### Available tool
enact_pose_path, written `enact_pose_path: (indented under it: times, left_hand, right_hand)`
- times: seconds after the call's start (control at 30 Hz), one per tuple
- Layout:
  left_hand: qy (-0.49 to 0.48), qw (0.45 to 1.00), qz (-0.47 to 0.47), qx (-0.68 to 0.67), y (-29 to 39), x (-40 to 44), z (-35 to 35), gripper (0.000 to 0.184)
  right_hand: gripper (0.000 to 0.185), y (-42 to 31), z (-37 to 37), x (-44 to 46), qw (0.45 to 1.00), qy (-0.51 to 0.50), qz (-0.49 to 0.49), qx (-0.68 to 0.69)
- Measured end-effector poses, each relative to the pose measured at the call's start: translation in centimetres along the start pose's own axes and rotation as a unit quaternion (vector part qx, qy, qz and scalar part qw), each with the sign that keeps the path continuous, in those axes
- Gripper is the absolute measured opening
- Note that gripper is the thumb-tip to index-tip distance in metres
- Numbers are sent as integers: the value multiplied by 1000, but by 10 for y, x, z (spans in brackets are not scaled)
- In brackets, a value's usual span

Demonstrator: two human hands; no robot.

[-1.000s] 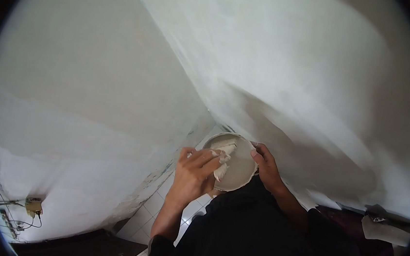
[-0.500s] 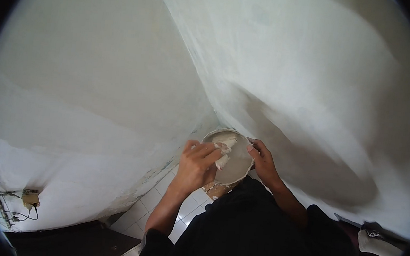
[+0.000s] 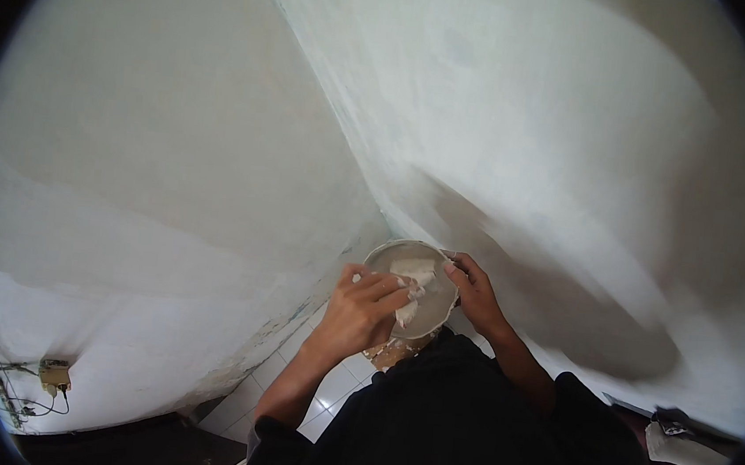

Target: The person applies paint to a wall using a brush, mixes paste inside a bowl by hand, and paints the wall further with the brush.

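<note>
A round, shallow bowl (image 3: 434, 316) with a putty-crusted rim is held low in front of me, close to the wall corner. My right hand (image 3: 476, 296) grips its right edge, thumb on the rim and fingers beneath. Over the bowl's left side, my left hand (image 3: 366, 310) is closed on a putty-coated scraper (image 3: 414, 269); its flat pale end reaches into the bowl. Thick white putty covers the scraper and smears the left fingers, so its exact shape is partly hidden.
Two plastered walls (image 3: 179, 109) meet in a corner ahead. Below are white floor tiles (image 3: 337, 384) and a brown, putty-spattered surface (image 3: 393, 351) under the bowl. A socket box (image 3: 54, 375) with wires hangs at lower left. A dark flat surface (image 3: 132, 446) lies beneath it.
My left hand has shifted slightly down with the scraper, whose flat end now lies flatter across the bowl. My right hand keeps its hold on the rim.
</note>
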State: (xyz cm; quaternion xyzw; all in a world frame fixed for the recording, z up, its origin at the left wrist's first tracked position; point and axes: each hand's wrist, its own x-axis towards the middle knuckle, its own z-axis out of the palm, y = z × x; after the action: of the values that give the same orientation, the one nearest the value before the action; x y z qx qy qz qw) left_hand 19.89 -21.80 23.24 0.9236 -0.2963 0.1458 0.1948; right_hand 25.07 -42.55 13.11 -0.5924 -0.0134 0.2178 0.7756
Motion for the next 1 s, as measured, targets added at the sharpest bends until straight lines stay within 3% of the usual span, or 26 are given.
enact_pose_path:
  times: [0.13, 0.33, 0.53, 0.7, 0.73, 1.0]
  left_hand:
    - [-12, 999, 4, -46, -7, 1, -7, 43]
    - [17, 1000, 4, 15, -24, 5, -12, 45]
    - [-16, 997, -60, -39, -21, -11, -13, 39]
    - [34, 999, -14, 28, -28, 5, -14, 46]
    - [20, 999, -25, 37, -29, 7, -14, 39]
    - [12, 997, -78, -25, -17, -25, -9, 31]
  right_hand:
    - [34, 3, 1, 3, 1000, 19, -7, 3]
    - [31, 10, -2, 15, 999, 12, -10, 29]
    - [31, 22, -5, 26, 998, 32, -60, -8]
    - [30, 15, 1, 26, 999, 8, -22, 23]
    - [30, 15, -1, 27, 999, 6, -34, 22]
    - [30, 25, 5, 34, 999, 29, -24, 11]
